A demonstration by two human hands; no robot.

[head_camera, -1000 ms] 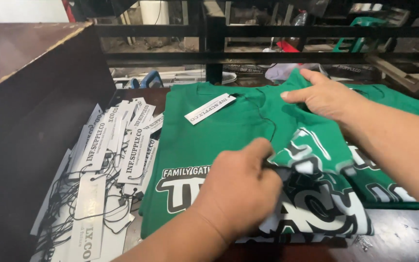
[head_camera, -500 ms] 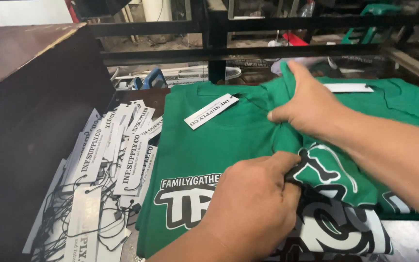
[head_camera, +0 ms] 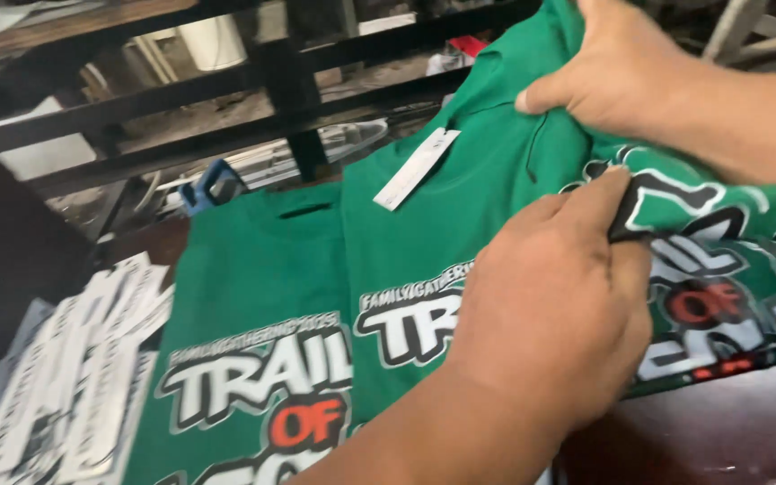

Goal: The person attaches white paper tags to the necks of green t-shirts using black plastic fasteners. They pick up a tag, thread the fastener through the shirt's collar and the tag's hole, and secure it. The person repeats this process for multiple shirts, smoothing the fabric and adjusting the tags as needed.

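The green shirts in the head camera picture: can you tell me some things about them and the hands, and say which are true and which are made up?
1. Both hands grip the top green shirt. True: the left hand pinches its printed fold and the right hand holds it near the collar.
2. The shirts are red. False: they are green, with white, black and orange print.
3. A white tag hangs on the held shirt. True.
4. Only one shirt is there. False: a second green shirt lies flat beneath and to the left.
5. The pile of white tags lies right of the shirts. False: it lies to their left.
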